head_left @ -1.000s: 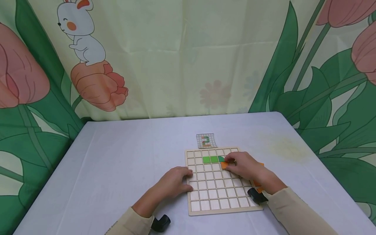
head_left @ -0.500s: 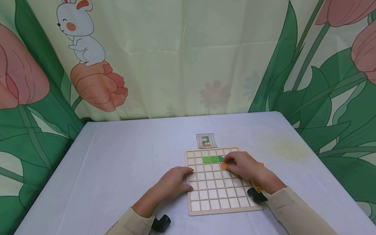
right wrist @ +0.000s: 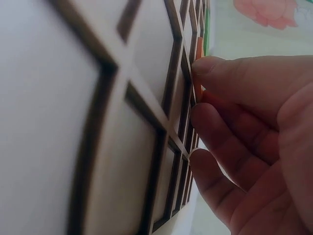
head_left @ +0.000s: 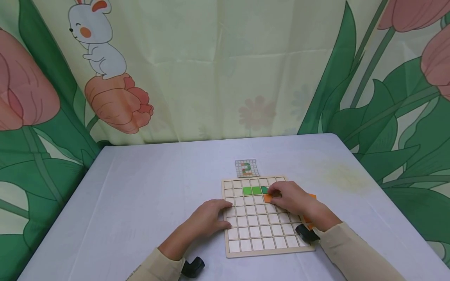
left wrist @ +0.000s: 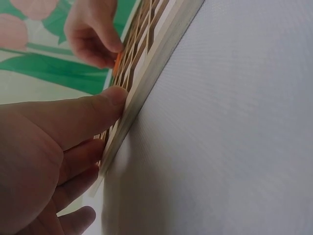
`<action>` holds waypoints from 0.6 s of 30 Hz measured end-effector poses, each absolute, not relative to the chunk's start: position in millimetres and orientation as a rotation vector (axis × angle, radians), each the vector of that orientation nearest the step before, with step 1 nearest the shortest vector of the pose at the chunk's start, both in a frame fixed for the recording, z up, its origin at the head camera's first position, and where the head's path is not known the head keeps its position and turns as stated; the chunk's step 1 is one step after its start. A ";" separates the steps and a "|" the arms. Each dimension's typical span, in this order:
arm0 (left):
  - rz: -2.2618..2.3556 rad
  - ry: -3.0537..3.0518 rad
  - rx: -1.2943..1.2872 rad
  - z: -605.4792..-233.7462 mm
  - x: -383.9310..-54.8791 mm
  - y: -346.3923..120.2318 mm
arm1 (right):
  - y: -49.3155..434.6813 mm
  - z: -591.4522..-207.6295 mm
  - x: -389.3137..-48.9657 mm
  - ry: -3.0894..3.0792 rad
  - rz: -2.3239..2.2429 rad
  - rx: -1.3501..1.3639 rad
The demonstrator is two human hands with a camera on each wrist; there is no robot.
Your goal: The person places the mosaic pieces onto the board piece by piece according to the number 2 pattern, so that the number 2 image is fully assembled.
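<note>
Pinching an orange tile at the wooden grid board

The right hand holds the orange tile between its thumb and a finger, while its other fingers are bent close to the grid. The left hand has the thumb and index finger spread apart, and both tips touch the board at its nine o'clock edge.

The orange tile is at twelve o'clock from the board's middle; whether it sits flat in its cell, I cannot tell. Just beside it, toward twelve o'clock, is a dark green tile, and two light green tiles continue that row toward nine o'clock. Other orange pieces, partly hidden by the right hand and wrist, lie at three o'clock. Near the far edge, at eleven o'clock, lies a small patterned card. Everything rests on a white table, and a printed curtain hangs behind it, at twelve o'clock.
</note>
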State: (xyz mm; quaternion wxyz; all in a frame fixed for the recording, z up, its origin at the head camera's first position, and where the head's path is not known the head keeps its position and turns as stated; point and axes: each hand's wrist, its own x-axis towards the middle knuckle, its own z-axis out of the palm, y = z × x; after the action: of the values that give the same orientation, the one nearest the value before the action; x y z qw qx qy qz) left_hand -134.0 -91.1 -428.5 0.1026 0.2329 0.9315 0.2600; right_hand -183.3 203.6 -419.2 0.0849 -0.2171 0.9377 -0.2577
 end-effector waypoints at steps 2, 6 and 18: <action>0.768 2.750 0.690 -428.8 -133.8 -90.9 | 203.7 -419.5 -183.3 2.797 -0.764 -0.641; 0.764 2.753 0.689 -430.2 -134.3 -90.7 | 203.8 -419.7 -183.2 2.790 -0.770 -0.641; 0.753 2.750 0.660 -429.8 -134.9 -90.8 | 206.7 -415.8 -181.6 2.767 -0.818 -0.612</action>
State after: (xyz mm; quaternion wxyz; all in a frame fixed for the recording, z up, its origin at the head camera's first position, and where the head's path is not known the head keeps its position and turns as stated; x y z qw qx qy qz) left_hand -134.9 -90.8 -429.8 0.1073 0.2243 0.9342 0.2559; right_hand -181.6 206.7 -415.8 0.0957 -0.2066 0.9338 -0.2760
